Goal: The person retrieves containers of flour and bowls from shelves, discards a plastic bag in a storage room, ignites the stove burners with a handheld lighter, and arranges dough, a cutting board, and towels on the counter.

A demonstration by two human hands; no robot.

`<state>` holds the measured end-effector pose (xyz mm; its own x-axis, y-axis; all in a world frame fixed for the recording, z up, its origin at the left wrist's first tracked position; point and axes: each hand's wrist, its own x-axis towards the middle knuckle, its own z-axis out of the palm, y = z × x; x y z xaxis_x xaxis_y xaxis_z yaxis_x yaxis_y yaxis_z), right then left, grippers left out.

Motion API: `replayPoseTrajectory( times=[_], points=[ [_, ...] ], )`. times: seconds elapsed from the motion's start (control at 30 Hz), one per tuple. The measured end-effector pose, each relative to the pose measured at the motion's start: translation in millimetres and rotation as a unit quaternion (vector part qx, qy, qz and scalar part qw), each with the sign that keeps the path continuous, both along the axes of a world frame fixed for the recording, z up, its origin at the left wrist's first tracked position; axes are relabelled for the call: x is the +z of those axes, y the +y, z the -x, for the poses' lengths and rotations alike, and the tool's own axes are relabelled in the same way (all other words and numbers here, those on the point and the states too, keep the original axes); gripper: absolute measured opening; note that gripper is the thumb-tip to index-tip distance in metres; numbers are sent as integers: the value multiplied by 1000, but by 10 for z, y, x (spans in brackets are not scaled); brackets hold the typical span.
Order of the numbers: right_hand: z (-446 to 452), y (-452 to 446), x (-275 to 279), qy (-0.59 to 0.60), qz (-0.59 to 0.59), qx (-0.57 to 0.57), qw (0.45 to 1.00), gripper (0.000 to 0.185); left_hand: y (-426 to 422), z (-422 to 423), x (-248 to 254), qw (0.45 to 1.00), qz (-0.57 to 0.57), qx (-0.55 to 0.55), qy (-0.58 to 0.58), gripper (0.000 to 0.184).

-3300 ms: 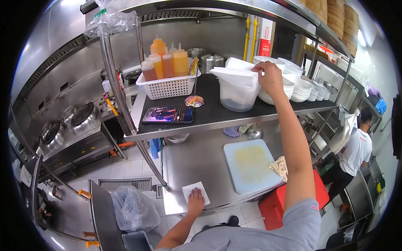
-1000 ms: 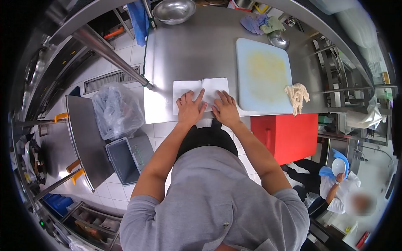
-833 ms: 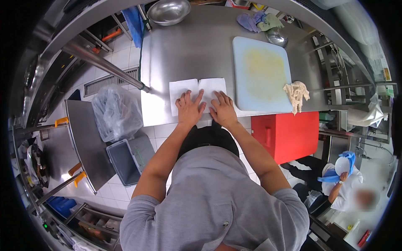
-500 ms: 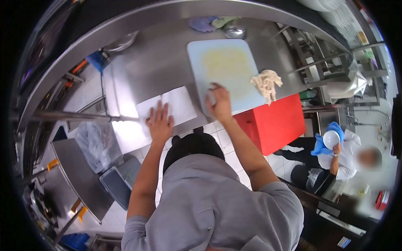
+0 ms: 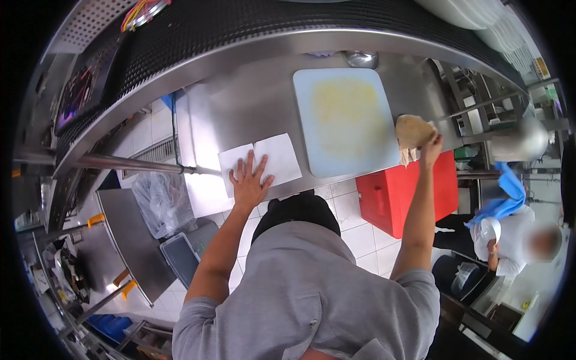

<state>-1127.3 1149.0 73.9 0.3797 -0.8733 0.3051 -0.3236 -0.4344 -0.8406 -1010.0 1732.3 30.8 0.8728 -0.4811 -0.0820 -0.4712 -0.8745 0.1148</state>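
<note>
My left hand [image 5: 249,183] lies with its fingers spread on a white sheet [image 5: 283,155], which looks like paper or thin cloth, on the steel counter. Beside the right edge of the pale cutting board [image 5: 348,120], my right hand [image 5: 431,150] grips a beige cloth [image 5: 414,129]. The cloth is bunched, and part of it hangs down by the board's corner. A yellowish stain covers the middle of the board.
A red box [image 5: 408,198] stands below the counter's front edge at the right. A metal bowl [image 5: 361,59] sits at the back. Overhead runs a steel shelf [image 5: 288,41]. At the far right, a person [image 5: 501,237] holds a white bowl and a blue cloth.
My right hand has moved from over the cutting board to the right and taken hold of the beige cloth. My left hand stays on the white sheet. The view has shifted.
</note>
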Motion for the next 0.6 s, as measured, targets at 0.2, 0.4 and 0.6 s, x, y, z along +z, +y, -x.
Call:
replayPoseTrajectory(
  times=[0.2, 0.4, 0.6],
  points=[
    [640, -235, 2047, -378, -154, 92, 908, 23, -14, 8, -78, 999, 23, -16, -19, 63],
    [1256, 817, 2173, -574, -93, 86, 809, 49, 7, -8, -100, 999, 33, -30, -19, 64],
    [1166, 1690, 1117, -230, -231, 113, 939, 43, 52, -8, -169, 999, 17, -40, -20, 66]
  ],
)
